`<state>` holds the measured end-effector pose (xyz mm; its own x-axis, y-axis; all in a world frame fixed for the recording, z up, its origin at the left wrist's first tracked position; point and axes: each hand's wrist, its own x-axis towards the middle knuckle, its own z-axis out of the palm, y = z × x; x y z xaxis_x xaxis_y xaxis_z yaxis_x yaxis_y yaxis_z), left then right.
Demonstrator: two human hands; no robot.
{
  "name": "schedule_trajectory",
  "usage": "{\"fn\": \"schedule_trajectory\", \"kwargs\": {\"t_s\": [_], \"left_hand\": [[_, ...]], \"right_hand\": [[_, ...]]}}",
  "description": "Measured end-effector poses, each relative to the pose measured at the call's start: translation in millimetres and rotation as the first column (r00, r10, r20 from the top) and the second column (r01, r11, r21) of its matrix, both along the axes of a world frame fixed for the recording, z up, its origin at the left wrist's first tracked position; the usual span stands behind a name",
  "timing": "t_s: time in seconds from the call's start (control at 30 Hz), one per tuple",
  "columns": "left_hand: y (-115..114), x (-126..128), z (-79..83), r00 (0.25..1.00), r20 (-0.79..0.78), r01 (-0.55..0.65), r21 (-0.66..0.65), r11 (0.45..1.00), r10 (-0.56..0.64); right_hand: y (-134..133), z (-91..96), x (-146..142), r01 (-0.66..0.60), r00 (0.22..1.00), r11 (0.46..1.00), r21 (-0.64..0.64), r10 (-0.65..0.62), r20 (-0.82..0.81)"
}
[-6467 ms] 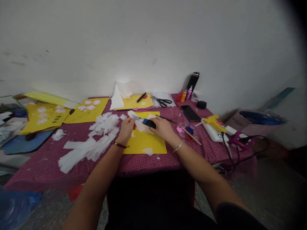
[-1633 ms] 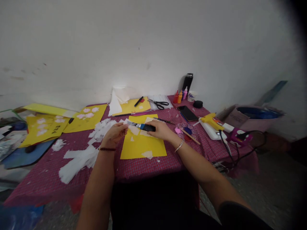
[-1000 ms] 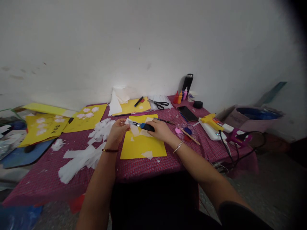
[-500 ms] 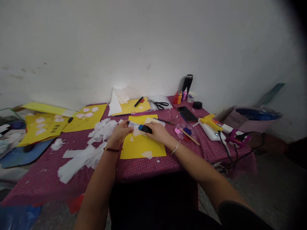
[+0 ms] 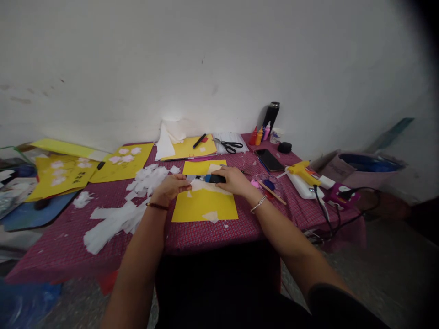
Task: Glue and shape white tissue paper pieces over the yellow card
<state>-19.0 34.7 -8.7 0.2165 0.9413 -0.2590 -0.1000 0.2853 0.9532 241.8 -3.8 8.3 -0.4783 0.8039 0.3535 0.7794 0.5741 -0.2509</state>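
Above the yellow sheet, the right hand grips a blue-and-black cutter, its length pointing toward the left hand, which pinches a pale scrap.

a knife held across the far half of a yellow sheet
the knife's handle is black and blue, its slim front end pointing toward the sheet's left edge, where a small white piece of paper meets it; pale paper pieces lie on the sheet's far half, and a torn cream scrap rests by the sheet's near edge.
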Motion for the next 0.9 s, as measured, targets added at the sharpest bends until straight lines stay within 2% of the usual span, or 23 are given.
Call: {"fn": "schedule_trajectory", "kwargs": {"t_s": [0.13, 0.4, 0.53, 0.73, 0.9], "left_hand": [[1, -3, -0.9, 0.999, -0.013, 0.035, 0.000, 0.999, -0.035], [0, -1, -0.7, 0.995, -0.003, 0.095, -0.014, 0.995, -0.095], [2, -5, -2.4, 0.996, -0.012, 0.090, -0.012, 0.996, -0.090], [1, -6, -2.7, 0.996, -0.036, 0.083, 0.015, 0.996, -0.083], [-4, -4, 11.5, 0.999, 0.023, 0.042, 0.099, 0.994, -0.045]], "right_hand": [[-1, 4.9, 3, 0.006, 0.999, 1.000, -0.026, -0.004, 0.042], [-5, -1.6, -11, 0.017, 1.000, 0.999, 0.044, -0.017, 0.017], [1, 2.0, 4, 0.015, 1.000, 0.999, 0.028, -0.016, 0.019], [13, 3.3, 31, 0.103, 0.991, 0.995, 0.017, -0.101, -0.088], [23, -3.9, 39, 0.147, 0.968, 0.989, -0.010, -0.146, -0.206]]}}
